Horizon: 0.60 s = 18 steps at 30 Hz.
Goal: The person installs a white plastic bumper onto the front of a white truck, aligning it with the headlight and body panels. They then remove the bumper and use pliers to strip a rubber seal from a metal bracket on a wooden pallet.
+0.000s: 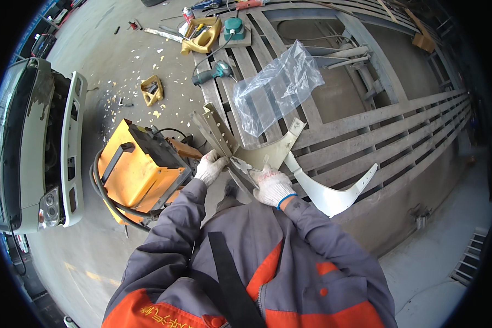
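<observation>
Two gloved hands, the left hand (210, 167) and the right hand (271, 186), each close their fingers around one bent grey metal bracket (220, 131), held above the grey metal frame (366, 123), beside one yellow welding machine (139, 167) and one clear plastic bag (276, 87).

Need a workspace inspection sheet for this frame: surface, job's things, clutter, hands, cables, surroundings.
Surface: concrete floor with a grey steel frame lying on it; pale chips scattered on the floor.
Job's things: pale car fender panel and a bent metal bracket, held together over the frame.
Clutter: clear plastic bag, green power drill, cut yellow jug of tools.
Hands: left hand gloved, gripping the bracket; right hand gloved, on the fender.
Cables: thick black cable looped around the yellow welding machine.
Surroundings: car front with its bumper off, at left.
</observation>
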Motion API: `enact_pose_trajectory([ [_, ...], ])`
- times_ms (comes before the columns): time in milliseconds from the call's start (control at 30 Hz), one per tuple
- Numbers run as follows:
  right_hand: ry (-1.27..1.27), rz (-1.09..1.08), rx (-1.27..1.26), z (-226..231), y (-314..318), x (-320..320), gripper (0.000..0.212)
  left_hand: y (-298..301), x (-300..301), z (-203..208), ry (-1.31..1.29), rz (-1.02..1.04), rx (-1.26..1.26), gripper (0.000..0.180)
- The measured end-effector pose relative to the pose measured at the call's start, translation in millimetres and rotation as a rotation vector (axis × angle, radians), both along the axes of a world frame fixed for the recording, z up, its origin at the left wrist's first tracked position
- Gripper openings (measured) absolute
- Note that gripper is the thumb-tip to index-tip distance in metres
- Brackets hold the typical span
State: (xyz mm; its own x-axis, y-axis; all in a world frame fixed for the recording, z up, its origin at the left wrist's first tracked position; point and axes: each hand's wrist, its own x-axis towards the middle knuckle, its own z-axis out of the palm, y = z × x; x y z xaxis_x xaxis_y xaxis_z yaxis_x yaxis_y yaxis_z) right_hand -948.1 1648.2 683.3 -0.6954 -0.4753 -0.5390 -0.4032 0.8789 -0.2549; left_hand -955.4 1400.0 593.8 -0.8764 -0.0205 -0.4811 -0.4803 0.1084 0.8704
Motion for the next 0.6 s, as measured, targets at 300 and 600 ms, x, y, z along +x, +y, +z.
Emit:
enact_pose_trajectory([
  [300, 0.005, 0.021, 0.044, 11.4, -5.7, -0.5, 0.042, -4.9, 2.5, -2.6, -0.016, -0.004, 0.013, 0.021],
  [600, -0.001, 0.016, 0.027, 7.7, -5.4, -0.2, 0.039, -1.6, 5.5, 6.5, -0.005, -0.02, -0.018, 0.023],
])
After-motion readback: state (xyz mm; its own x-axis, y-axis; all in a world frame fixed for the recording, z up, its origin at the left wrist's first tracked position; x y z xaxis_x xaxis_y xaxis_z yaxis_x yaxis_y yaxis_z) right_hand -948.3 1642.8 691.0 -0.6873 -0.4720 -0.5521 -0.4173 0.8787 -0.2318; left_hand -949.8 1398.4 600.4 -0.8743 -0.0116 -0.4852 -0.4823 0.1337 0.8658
